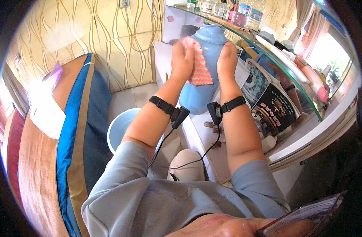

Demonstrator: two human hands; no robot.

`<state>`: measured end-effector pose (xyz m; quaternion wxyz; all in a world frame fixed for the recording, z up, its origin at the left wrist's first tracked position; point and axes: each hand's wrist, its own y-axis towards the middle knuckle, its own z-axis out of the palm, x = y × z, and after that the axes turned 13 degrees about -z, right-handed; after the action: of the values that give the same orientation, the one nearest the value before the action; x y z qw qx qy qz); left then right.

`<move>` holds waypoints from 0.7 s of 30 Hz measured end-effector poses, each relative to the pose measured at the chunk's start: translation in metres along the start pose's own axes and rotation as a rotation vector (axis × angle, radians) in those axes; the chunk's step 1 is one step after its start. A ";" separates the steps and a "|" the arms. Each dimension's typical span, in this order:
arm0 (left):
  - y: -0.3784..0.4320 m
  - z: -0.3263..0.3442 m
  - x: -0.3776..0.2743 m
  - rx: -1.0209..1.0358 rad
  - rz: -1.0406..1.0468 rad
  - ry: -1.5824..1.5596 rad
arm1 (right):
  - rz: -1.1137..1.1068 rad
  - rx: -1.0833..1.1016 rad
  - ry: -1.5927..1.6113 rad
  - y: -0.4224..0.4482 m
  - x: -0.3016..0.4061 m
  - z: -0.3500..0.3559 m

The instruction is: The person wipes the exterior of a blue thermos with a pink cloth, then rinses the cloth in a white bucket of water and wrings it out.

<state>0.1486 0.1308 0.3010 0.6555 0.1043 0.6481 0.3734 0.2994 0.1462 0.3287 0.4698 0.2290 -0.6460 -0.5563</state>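
A light-blue thermos flask (pixel 195 99) stands upright on a white cabinet shelf (pixel 195 127) in front of me. My left hand (pixel 181 62) grips a pink-and-white striped cloth (pixel 201 71) and presses it to the flask's left side, the cloth hanging down over the front. On the opposite side my right hand (pixel 227 60) rests around the flask, its thumb near the shoulder. The far side of the flask is hidden, and so are most of my fingertips.
A glass shelf (pixel 275 56) with bottles and jars juts out above and right of the flask. Printed magazines (pixel 275 109) lean to the right. Down on the floor at left is a light-blue bucket (pixel 115 130), beside a bed (pixel 65 118) with a white paper (pixel 49 115) on it.
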 end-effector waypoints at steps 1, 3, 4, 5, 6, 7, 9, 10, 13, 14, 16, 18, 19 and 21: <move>-0.003 0.003 0.004 0.005 0.003 -0.001 | -0.001 -0.006 -0.002 0.000 -0.003 -0.001; -0.009 0.006 0.015 0.025 0.037 -0.025 | -0.012 -0.033 0.012 -0.002 -0.007 0.000; -0.009 0.005 0.024 0.033 0.092 0.039 | -0.015 -0.036 0.016 -0.001 -0.005 0.001; -0.010 0.005 0.033 0.030 0.097 0.040 | -0.009 -0.034 0.010 -0.001 -0.003 0.002; -0.020 0.007 0.028 -0.024 0.192 0.104 | 0.002 -0.038 -0.002 -0.001 -0.004 0.000; -0.029 0.007 0.022 -0.079 0.288 0.169 | 0.005 -0.043 -0.002 -0.001 -0.003 -0.001; -0.037 0.005 0.012 -0.018 0.237 0.115 | 0.010 0.004 0.069 -0.001 0.000 -0.003; -0.039 0.005 0.005 -0.020 0.296 0.162 | 0.013 0.002 0.065 -0.002 0.000 -0.003; -0.039 0.003 -0.025 0.010 0.411 0.270 | 0.023 0.007 0.103 -0.002 -0.003 -0.004; -0.036 0.003 -0.034 0.070 0.507 0.316 | 0.008 -0.001 0.099 -0.002 -0.005 -0.004; -0.030 0.002 -0.046 0.124 0.610 0.389 | -0.004 0.001 0.096 -0.003 -0.004 -0.003; -0.027 0.006 -0.042 0.077 0.559 0.309 | 0.076 -0.003 0.110 -0.002 -0.001 -0.003; -0.024 0.007 -0.039 0.032 0.515 0.228 | 0.079 0.004 0.107 -0.002 0.002 -0.004; -0.018 0.005 -0.032 -0.104 0.609 0.375 | 0.045 0.025 0.057 -0.002 0.006 -0.006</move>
<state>0.1638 0.0999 0.3152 0.3883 0.1888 0.6764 0.5967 0.3016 0.1379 0.3289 0.4975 0.2358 -0.6444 -0.5307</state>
